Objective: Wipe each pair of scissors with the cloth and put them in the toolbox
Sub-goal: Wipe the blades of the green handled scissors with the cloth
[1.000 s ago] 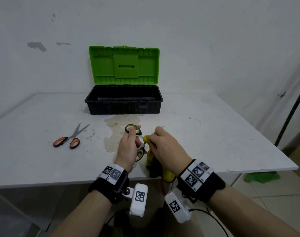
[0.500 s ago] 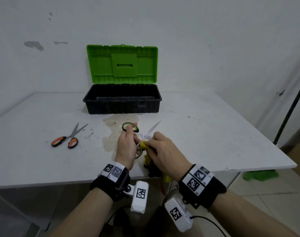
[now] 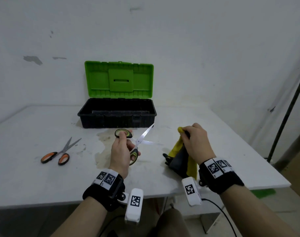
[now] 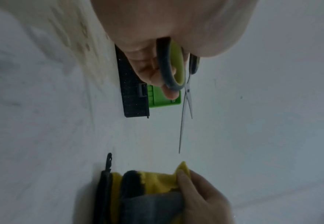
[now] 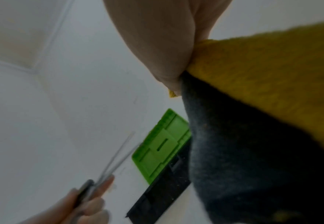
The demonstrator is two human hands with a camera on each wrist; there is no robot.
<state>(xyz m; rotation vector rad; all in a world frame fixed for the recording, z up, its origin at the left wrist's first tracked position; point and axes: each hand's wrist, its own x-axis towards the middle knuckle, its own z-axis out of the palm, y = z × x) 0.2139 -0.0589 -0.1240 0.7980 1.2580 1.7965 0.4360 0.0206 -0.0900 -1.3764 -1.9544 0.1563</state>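
Observation:
My left hand (image 3: 122, 147) grips the green-and-black scissors (image 3: 139, 141) by their handles, thumb through the upper loop; the blades are spread apart and point right, above the table. In the left wrist view the scissors (image 4: 186, 97) point toward the cloth (image 4: 157, 186). My right hand (image 3: 195, 141) pinches the yellow-and-grey cloth (image 3: 181, 159) by its top, clear of the blades, with its lower part hanging down to the table. The orange-handled scissors (image 3: 58, 153) lie shut on the table at the left. The black toolbox (image 3: 116, 115) stands open behind, green lid (image 3: 119, 79) up.
The white table (image 3: 34, 183) carries a brownish stain (image 3: 103, 142) under my left hand. A wall stands right behind the toolbox. A dark pole (image 3: 287, 115) leans at the far right beyond the table's edge.
My right hand has pulled the cloth off the scissors and moved right. The left hand has opened the blades wider and holds them out free of the cloth.

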